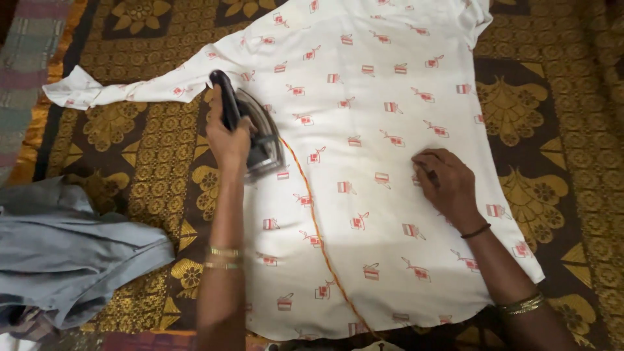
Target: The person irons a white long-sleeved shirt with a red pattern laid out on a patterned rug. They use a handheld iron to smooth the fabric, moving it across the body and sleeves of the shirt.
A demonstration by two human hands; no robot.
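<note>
A white garment (364,169) with small red prints lies spread flat on a brown and gold patterned cloth (156,169). My left hand (227,140) grips the black handle of a metal iron (257,133), which rests on the garment's left side near the sleeve. An orange cord (318,227) runs from the iron down across the garment toward me. My right hand (445,185) presses flat on the garment's right half, fingers together, holding nothing.
A crumpled grey garment (65,253) lies at the lower left on the patterned cloth. A striped mat (29,58) shows at the far left edge. The white garment's sleeve (97,88) stretches out to the upper left.
</note>
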